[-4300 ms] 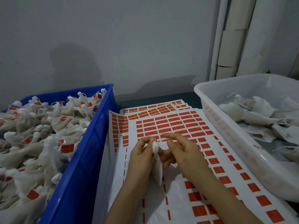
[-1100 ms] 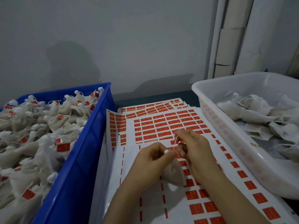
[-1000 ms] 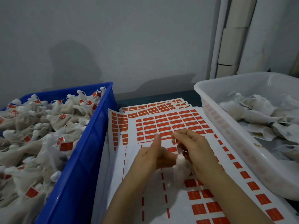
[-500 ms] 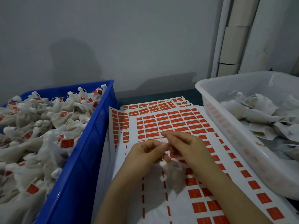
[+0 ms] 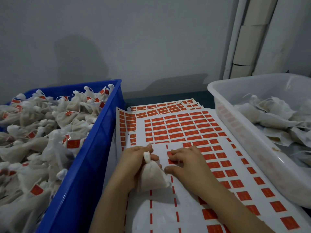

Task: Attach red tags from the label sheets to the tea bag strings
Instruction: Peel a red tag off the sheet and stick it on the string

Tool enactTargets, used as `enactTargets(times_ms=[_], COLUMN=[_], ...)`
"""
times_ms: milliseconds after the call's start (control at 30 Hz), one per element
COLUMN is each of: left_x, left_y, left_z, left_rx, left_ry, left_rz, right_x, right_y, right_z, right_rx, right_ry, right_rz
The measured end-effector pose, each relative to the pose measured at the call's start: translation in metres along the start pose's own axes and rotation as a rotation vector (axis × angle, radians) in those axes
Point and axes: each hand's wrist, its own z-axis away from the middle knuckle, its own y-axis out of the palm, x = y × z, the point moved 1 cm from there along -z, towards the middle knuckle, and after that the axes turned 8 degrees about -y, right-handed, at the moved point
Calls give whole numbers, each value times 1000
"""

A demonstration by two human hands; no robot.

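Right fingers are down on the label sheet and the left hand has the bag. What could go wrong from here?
1. The right hand picks at a small red tag in a tight row; a neighbouring tag might lift with it.
2. The left hand grips the white mesh tea bag by its neck, and its string is not visible, so it may be hard to find.
3. The loose white label sheet lies on a stack and might slide.
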Motion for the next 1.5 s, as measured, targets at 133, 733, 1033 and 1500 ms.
enactTargets(times_ms=[133,733,1033,1500], left_x=[10,13,15,11], left_y=[2,4,2,16], left_z=[-8,-11,-11,2], left_rx=[-141,-234,-184,53], left_ry=[147,178,184,344], left_rz=[-206,-371,-358,-205], right_x=[1,7,3,-4], right_y=[1,-1,-2,-27], right_z=[-3,1,-1,-7], right_rx=[3,-36,-123,-268], right_ry=[-1,34,74,242], right_rz=[53,118,-34,-321])
